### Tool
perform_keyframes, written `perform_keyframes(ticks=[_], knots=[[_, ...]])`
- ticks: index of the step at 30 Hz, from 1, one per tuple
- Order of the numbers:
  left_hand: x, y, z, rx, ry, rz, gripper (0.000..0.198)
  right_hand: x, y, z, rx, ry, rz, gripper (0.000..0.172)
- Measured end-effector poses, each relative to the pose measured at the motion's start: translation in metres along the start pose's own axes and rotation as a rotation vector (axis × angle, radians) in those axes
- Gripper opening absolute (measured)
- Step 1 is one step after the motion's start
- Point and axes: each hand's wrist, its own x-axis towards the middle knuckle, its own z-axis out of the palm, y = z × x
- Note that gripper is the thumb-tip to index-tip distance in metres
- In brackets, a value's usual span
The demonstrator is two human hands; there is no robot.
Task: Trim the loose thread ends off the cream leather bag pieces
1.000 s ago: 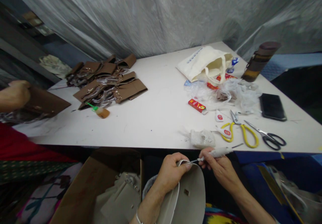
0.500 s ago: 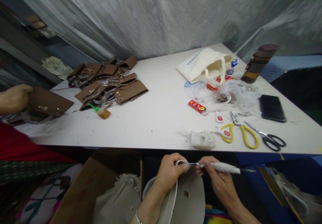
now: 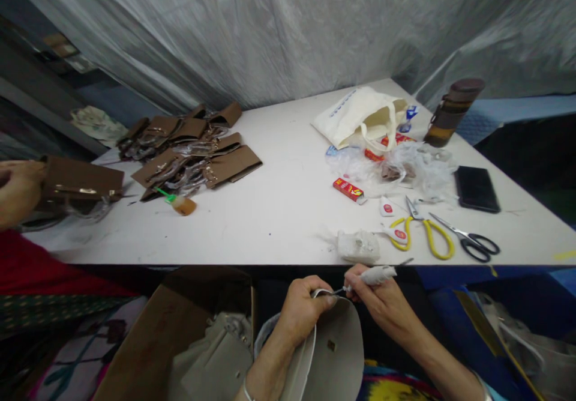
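My left hand (image 3: pixel 302 310) is closed on the upper edge of a light grey handbag (image 3: pixel 335 353), thumb on the rim. The bag's rounded flap hangs below, with a small metal fitting on it. My right hand (image 3: pixel 371 293) grips an awl-like tool (image 3: pixel 378 275) by its white wrapped handle. The tool's thin shaft points left and meets the bag's edge beside my left thumb; its exact tip is hidden there. Another thin metal end sticks out at the back of the handle.
A white block (image 3: pixel 359 246), yellow-handled scissors (image 3: pixel 423 230), black scissors (image 3: pixel 468 239) and a phone (image 3: pixel 477 189) lie on the table (image 3: pixel 288 209). Brown bags (image 3: pixel 189 143) and a glue bottle (image 3: pixel 183 205) are left. A co-worker's hand (image 3: pixel 20 191) holds another. Below stands a cardboard box (image 3: pixel 148 329).
My right hand has swung the tool's handle upward and slightly left, tilting it. My left hand stays on the bag's edge. The co-worker's brown bag has turned a little.
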Motion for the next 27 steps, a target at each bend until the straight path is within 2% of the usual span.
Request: perform_keyframes(ticks=[5,11,19,27], knots=[[-0.002,-0.001,-0.007,-0.002,0.032,-0.001,0.012,-0.01,-0.003,-0.008,0.151,0.229,0.003,0.042],[-0.004,0.0,-0.008,0.012,0.045,0.032,0.012,-0.017,0.003,-0.007,0.225,0.321,0.012,0.038],[-0.007,-0.002,-0.009,0.013,0.052,0.069,0.011,-0.024,0.009,0.001,0.309,0.233,0.091,0.043],[-0.011,0.005,-0.009,0.047,0.047,0.082,0.013,-0.026,0.01,0.008,0.038,0.144,-0.03,0.022]])
